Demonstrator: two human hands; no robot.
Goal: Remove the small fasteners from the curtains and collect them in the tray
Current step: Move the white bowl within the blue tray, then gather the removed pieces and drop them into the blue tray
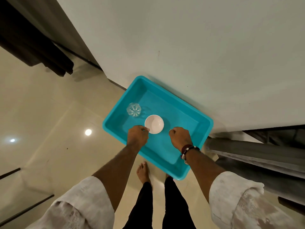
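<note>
Both hands hang over the blue tray [194, 124] on the floor. The left hand [137, 136] and right hand [180, 138] are curled like fists; I cannot tell if they hold fasteners. Drop them gently inside the white bowl [154, 123]. The grey curtains [264, 156] hang beside the tray.

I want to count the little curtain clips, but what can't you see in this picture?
Head view only:
- Left hand and right hand: curled fists hide whatever they hold.
- White bowl and clear glass in the turquoise tray: any fasteners inside are too small to see.
- Grey curtain: cut off by the right edge.
</note>
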